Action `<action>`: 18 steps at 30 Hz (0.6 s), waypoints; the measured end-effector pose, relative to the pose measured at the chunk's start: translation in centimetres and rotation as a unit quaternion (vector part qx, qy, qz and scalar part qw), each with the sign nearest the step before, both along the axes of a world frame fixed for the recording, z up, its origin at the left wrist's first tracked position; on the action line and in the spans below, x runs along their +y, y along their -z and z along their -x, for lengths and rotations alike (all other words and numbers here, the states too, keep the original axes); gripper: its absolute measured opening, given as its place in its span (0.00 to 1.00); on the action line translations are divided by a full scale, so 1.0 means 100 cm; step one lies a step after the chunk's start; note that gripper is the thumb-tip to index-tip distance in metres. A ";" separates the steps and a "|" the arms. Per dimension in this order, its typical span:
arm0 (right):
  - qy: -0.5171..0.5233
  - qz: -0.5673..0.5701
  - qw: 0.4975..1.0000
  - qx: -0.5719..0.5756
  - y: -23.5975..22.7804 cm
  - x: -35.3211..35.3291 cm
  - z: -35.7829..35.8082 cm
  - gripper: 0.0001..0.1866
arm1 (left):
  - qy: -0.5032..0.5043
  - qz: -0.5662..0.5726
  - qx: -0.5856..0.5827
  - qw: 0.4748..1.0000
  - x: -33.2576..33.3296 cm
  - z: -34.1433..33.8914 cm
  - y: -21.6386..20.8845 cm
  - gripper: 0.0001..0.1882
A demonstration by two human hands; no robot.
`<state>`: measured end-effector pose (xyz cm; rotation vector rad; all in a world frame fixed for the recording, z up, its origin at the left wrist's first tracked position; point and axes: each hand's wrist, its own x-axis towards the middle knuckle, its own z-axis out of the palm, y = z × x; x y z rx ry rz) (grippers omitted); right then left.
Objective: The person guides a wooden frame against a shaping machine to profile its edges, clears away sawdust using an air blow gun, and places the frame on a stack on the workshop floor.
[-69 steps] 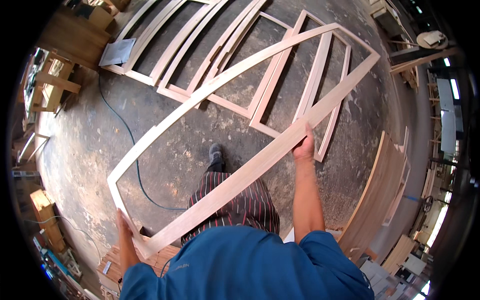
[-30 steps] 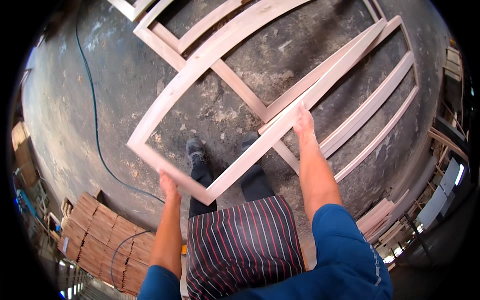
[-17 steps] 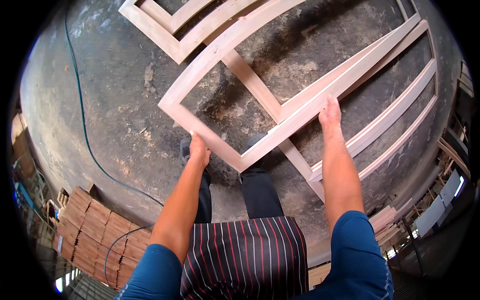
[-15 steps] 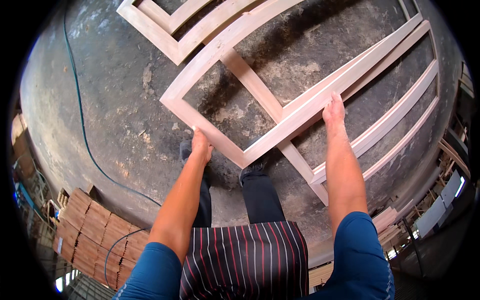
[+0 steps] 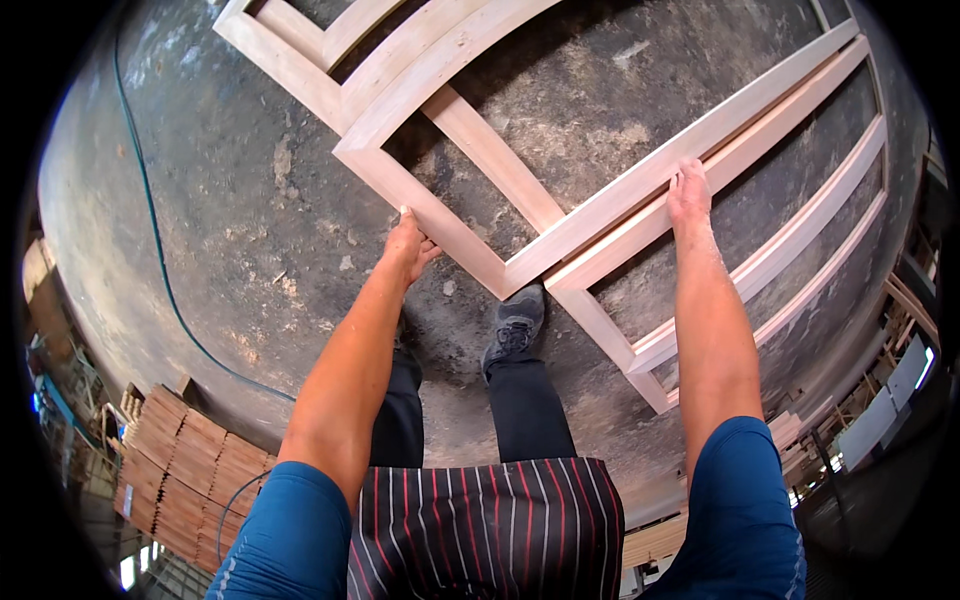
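A pale wooden frame point(image 5: 434, 213) lies low over the floor, its near corner close to my right shoe point(image 5: 515, 325). My left hand point(image 5: 408, 248) is at the outer edge of its near-left rail, thumb at the wood and fingers apart, not wrapped round it. My right hand point(image 5: 690, 192) is closed over the long rail of a second wooden frame point(image 5: 770, 148), right beside the first frame's long rail. Its fingertips reach the narrow gap between the two rails. A crosspiece point(image 5: 495, 160) shows through the first frame's opening.
Another wooden frame point(image 5: 285, 65) lies at the far left against the first. More rails point(image 5: 810, 215) extend at right. A green hose point(image 5: 160, 250) runs along the concrete floor point(image 5: 240, 200) at left. Stacked reddish-brown boards point(image 5: 185, 470) stand at lower left.
The first frame has shifted away and come down to line up beside the others, uncovering the second frame's rail. My left hand has loosened from its rail; both hands have moved slightly farther off.
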<state>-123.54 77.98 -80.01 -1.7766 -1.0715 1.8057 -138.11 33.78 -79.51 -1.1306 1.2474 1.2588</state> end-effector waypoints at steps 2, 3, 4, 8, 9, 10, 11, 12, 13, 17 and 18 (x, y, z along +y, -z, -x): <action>-0.117 -0.047 0.991 -0.034 -0.006 -0.012 -0.012 0.18 | 0.008 -0.027 0.025 0.999 -0.005 -0.003 0.000 0.37; -0.172 -0.089 0.979 -0.069 -0.013 -0.023 -0.024 0.17 | 0.020 -0.032 0.015 0.999 -0.007 -0.011 -0.004 0.38; -0.223 -0.158 0.957 -0.101 -0.019 -0.034 -0.032 0.16 | 0.036 -0.027 0.021 0.999 -0.012 -0.019 -0.011 0.38; -0.205 -0.249 0.875 -0.361 -0.055 -0.107 -0.102 0.18 | 0.132 -0.013 0.031 0.991 -0.047 -0.055 -0.064 0.35; -0.201 -0.152 0.887 -0.387 -0.055 -0.126 -0.113 0.21 | 0.110 -0.055 0.028 0.992 -0.063 -0.066 -0.087 0.30; -0.170 -0.037 0.886 -0.431 -0.054 -0.142 -0.123 0.24 | 0.117 -0.083 -0.002 0.990 -0.081 -0.072 -0.109 0.28; -0.165 -0.028 0.917 -0.361 -0.051 -0.155 -0.130 0.26 | 0.113 -0.118 -0.031 0.986 -0.097 -0.078 -0.127 0.27; -0.132 0.019 0.934 -0.332 -0.044 -0.165 -0.131 0.29 | 0.124 -0.094 -0.028 0.987 -0.115 -0.086 -0.148 0.24; -0.114 0.026 0.964 -0.240 -0.033 -0.167 -0.129 0.29 | 0.150 -0.052 -0.029 0.987 -0.132 -0.090 -0.164 0.24; -0.016 0.006 0.958 -0.288 -0.002 -0.169 -0.106 0.26 | 0.183 0.069 -0.022 0.980 -0.195 -0.087 -0.203 0.23; -0.052 0.027 0.934 -0.353 -0.002 -0.167 -0.101 0.25 | 0.185 0.099 -0.014 0.978 -0.205 -0.086 -0.209 0.22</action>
